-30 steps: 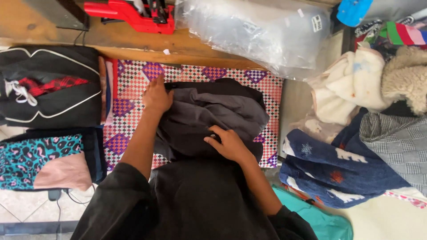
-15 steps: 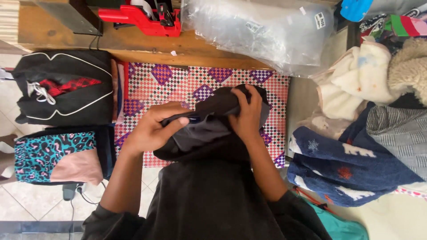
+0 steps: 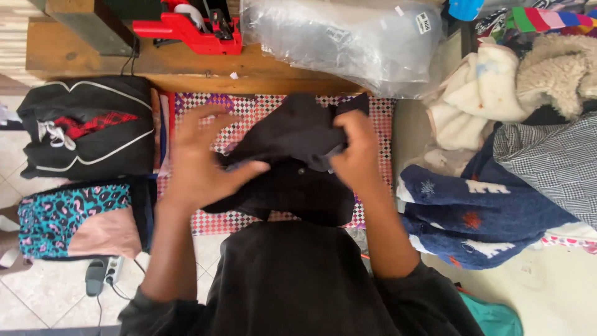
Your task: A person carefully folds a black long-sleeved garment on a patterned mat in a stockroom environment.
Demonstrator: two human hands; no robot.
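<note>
Both hands lift a dark garment above the checkered mat: left hand pinches its left edge, fingers partly spread, right hand clenched on the top fold.

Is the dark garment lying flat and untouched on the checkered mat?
No: the left hand and right hand grip the bunched dark garment.

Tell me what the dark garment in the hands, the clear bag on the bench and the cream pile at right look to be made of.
Dark garment: soft matte fabric, likely knit or fleece; it drapes and bunches in the hands.
Clear bag: thin glossy plastic film; see-through, with crinkled highlights.
Cream pile: fuzzy, sherpa-like fleece; its surface is nubbly and tufted.
</note>
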